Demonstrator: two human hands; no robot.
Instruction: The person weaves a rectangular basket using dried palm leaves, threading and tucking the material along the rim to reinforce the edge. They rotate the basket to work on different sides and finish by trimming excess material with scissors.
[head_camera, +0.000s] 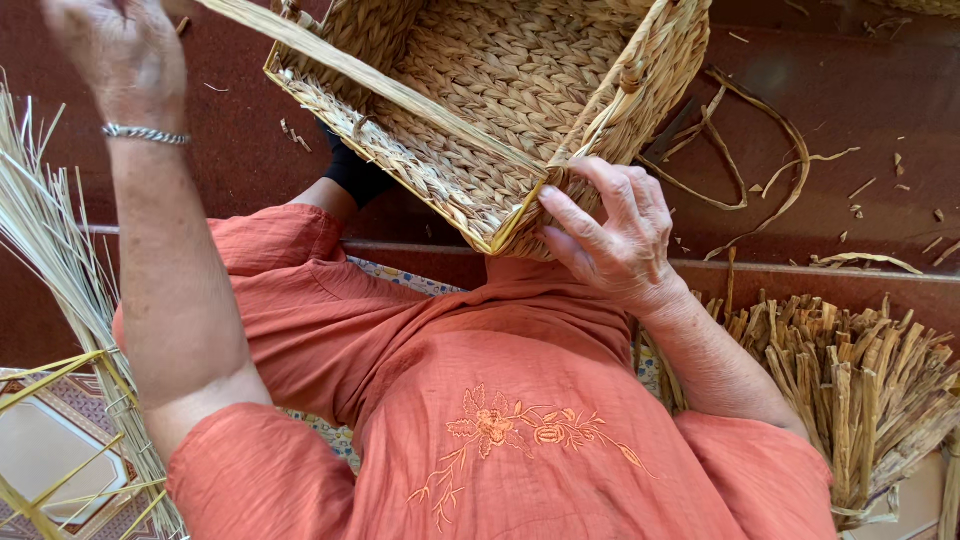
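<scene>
We hold the rectangular woven straw basket tilted over our lap, its near corner resting against our right hand, whose fingers are clasped around that corner. Our left hand is raised at the basket's far side, pinching a long flat pale straw strand that runs across the rim. To weave well, we judge the strand should stay taut and flat while the right hand steadies the corner. No packages, labels or signs show; only a bundle of dried brown stalks lies at the right.
</scene>
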